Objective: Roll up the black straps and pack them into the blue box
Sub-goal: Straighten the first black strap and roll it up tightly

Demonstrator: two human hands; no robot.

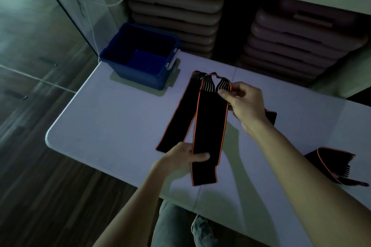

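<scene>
Straps (pixel 208 126): black, orange-edged, lying flat on the table (pixel 112 118); none rolled yet.

Box (pixel 140 56): blue, open, looks empty; sits on the far left corner, well left of both grips. Bare table lies between it and the straps, so the carry path is clear.

Left strap (pixel 176 114): flat, running away from the left hand, its near end just beside the knuckles. Not gripped.

Left hand (pixel 184 156): thumb over, fingers under, pinching the middle strap low down, its tail hanging past the grip toward the table's near edge. Judged an anchor hold, keeping the strap taut and straight.

Right hand (pixel 245 104): fingertips nipped on the striped far end of a strap, beyond the left grip. Probably the starting end for rolling.

Third strap (pixel 271 116): mostly hidden under the right wrist.

Spare strap (pixel 337 164): crumpled, right of the right forearm, near the table's near edge; may slip off if brushed.

Room: open surface left of the left grip; right side more crowded.
</scene>
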